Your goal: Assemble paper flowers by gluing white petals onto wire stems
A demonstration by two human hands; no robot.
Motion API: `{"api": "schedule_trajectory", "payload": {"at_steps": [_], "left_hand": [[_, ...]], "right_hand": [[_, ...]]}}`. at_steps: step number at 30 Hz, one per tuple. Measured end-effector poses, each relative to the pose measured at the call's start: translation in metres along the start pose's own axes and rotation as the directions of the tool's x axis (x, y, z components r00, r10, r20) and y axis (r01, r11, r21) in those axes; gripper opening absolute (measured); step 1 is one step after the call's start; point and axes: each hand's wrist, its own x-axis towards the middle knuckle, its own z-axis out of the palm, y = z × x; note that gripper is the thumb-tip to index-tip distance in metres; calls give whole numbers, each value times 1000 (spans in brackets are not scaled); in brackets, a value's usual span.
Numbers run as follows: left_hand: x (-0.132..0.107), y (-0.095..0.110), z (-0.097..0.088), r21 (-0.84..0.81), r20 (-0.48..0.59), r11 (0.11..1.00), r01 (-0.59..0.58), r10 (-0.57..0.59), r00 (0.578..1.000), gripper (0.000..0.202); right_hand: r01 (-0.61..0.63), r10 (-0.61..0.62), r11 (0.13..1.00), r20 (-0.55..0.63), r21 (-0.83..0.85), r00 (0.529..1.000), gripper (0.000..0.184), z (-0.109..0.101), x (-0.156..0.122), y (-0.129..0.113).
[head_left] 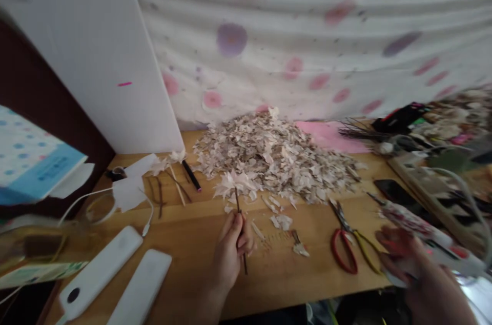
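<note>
My left hand point(234, 243) is closed round a thin dark stem with a pale, papery flower point(236, 184) on top. The stem stands nearly upright, its lower end showing below my fingers. At the right, my right hand point(423, 273) is smeared by motion, close to what looks like a hot glue gun point(417, 222) with a red-and-white patterned body; whether the fingers grip it I cannot tell. Left of that hand lie pliers point(346, 238) with one red and one yellow handle, jaws pointing away. A large heap of dry, pale petals point(272, 156) lies behind the flower.
On the left are two white power banks point(140, 289), a white cable, a black marker point(191, 175) and several stemmed flowers. To the right lie a dark phone point(395, 191), thin dark wires point(357, 131) and a cluttered wooden tray point(407, 176). A patterned curtain point(307, 33) hangs behind.
</note>
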Motion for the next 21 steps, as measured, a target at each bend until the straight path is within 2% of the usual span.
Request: {"api": "schedule_trajectory", "payload": {"at_steps": [2,4,6,8,10,15,17,21], "left_hand": [[-1,-3,5,-10,-4,999,34,-34,999,47],[-2,-8,11,-11,-39,999,49,-49,998,50],[-2,-13,18,-12,-91,998,54,-55,994,53],[-3,-18,27,-19,-132,998,56,-58,990,54],[-7,-22,37,-13,-140,998,66,-67,988,55],[-23,-31,59,73,-87,997,30,-24,996,51],[-32,-38,60,131,-73,991,-15,25,997,47],[-51,-53,57,289,-95,952,-101,133,987,41]], "right_hand": [[-57,59,997,-27,52,998,50,11,-13,-1],[-61,61,998,36,18,998,42,20,-25,-2],[-12,15,1000,169,-18,985,38,26,-36,-3],[65,-56,998,302,-18,952,39,30,-46,-6],[126,-119,992,388,6,914,42,36,-57,-10],[231,-208,973,430,0,878,36,47,-76,-15],[342,-297,940,461,-14,836,33,48,-81,-11],[528,-429,849,580,-3,692,31,45,-87,3]]}}
